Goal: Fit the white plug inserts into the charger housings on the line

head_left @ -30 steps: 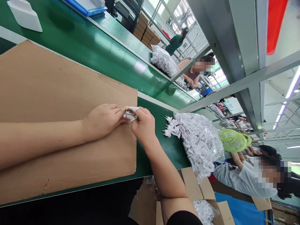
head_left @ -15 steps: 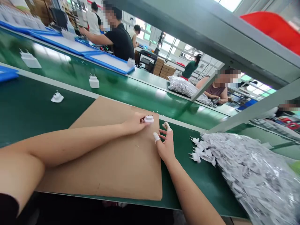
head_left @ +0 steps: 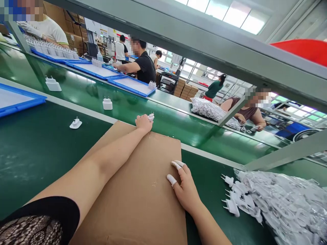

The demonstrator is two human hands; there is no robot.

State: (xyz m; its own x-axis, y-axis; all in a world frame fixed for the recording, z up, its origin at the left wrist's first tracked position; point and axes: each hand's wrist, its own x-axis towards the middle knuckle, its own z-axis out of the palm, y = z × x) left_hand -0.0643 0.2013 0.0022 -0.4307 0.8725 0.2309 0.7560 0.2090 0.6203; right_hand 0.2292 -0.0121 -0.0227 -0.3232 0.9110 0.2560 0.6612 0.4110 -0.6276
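Two hands over one flat brown cardboard sheet (head_left: 143, 204). Left hand (head_left: 143, 123) is stretched out to the sheet's far edge, fingertips pinched on one small white plastic plug piece (head_left: 151, 116), right beside the green conveyor belt (head_left: 30, 149). Right hand (head_left: 186, 187) lies flat by the sheet's right edge, fingers spread, holding nothing, with three white rubber finger cots (head_left: 171, 179) showing. Three loose white plug parts (head_left: 75, 123) sit well apart on the green, plus one heap of bagged white plugs (head_left: 281, 207) at right.

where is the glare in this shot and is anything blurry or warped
Head view: ceiling light panels are blown out white; pale glare streaks the green conveyor; the picture tilts, metal bars slanting; left hand with its white plug and right hand look sharp.
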